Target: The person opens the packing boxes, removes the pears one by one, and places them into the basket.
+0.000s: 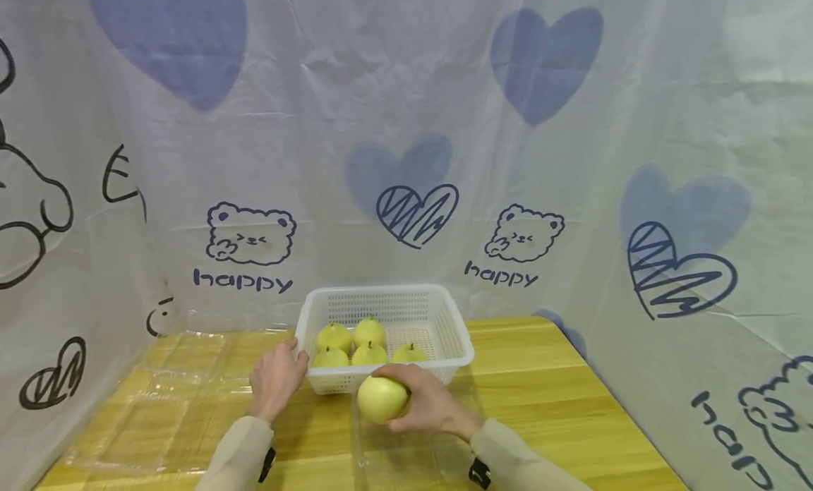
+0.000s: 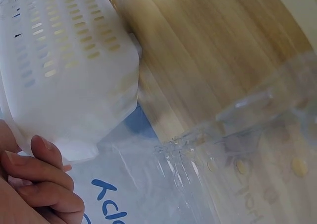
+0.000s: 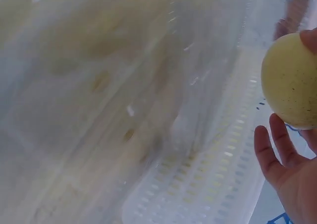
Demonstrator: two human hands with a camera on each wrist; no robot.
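My right hand [image 1: 432, 403] grips a yellow pear [image 1: 382, 399] in front of the basket, held above a clear plastic container [image 1: 396, 457]. In the right wrist view the pear [image 3: 290, 85] shows small dark specks, and some fingers are spread below it. My left hand [image 1: 278, 378] is at the left rim of a white perforated basket [image 1: 333, 385]. Its curled fingers [image 2: 42, 172] hold the rim's corner in the left wrist view. Several more pears [image 1: 370, 332] sit in the basket, mostly towards its left side, with dark stems upward.
More clear plastic containers [image 1: 142, 427] lie on the left of the wooden table [image 1: 540, 399]. A white curtain [image 1: 394, 75] printed with hearts and bears stands behind the basket and along both sides.
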